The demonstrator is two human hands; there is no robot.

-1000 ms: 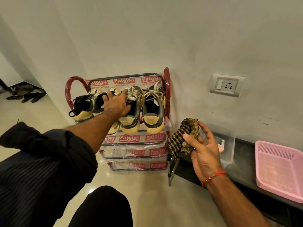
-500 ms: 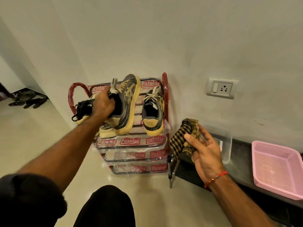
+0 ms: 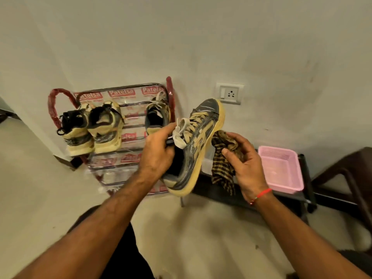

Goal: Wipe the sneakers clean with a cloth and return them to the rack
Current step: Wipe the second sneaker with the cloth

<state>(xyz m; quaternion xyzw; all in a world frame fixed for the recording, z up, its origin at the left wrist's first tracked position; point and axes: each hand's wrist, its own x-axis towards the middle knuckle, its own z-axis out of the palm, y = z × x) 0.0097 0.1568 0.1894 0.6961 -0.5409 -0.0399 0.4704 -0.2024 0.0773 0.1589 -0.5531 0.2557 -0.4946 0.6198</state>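
Front and centre we see the left hand [image 3: 156, 156] gripping a grey sneaker with tan stripes, tan laces and a yellowed rubber sole [image 3: 198, 146] at its collar, fingers curled into the opening. Sneaker is held in the air, tilted on its side, toe pointing up toward the wall, sole facing right. Right hand [image 3: 246, 164] clutches a crumpled brown-and-yellow checked cloth [image 3: 222, 170], thumb pressed over it; cloth sits just beside the sole, and we cannot tell if it touches. A red thread bracelet [image 3: 261, 195] circles the right wrist.

Behind, a red-framed metal shoe rack wrapped in clear printed plastic [image 3: 128, 93] stands against the white wall. On its top shelf: a matching grey-and-tan sneaker [image 3: 156, 115] at the right, heel toward us, and two black-and-cream sneakers [image 3: 91, 129] side by side at the left. To the right, a pink plastic basket tray [image 3: 281, 170] rests on a low dark tabletop [image 3: 211, 190]. A white wall socket [image 3: 230, 93] sits above the held sneaker's toe.
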